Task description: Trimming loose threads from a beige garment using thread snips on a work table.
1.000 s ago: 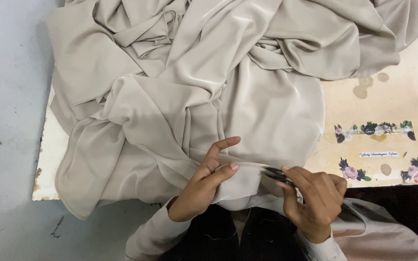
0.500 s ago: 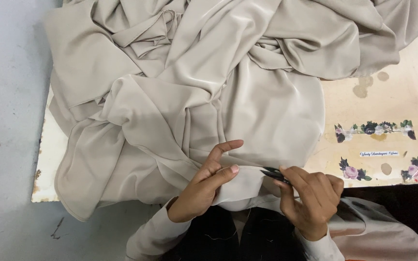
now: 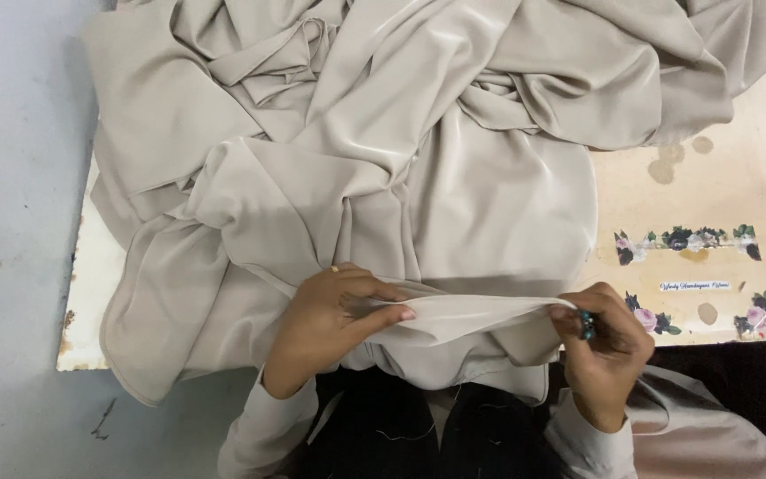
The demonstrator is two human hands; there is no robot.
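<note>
Head camera looks down on my two hands, and between them I keep a folded edge of the beige fabric (image 3: 454,310) pulled straight. This edge runs from side to side, from my left hand (image 3: 334,324) to my right hand (image 3: 609,350), and it lies just in front of my body. My left hand pinches the edge between thumb and fingers, closed on the cloth. My right hand is closed on the other end, and it also holds a small dark tool (image 3: 586,324); I cannot tell exactly what tool it is. Both hands are equally near to the edge, because both touch it. Beyond my hands the rest of the fabric lies in a big crumpled heap on the table (image 3: 738,204). Beyond my right hand there are flower stickers (image 3: 680,239) on the table surface. Nothing stands between my hands.
</note>
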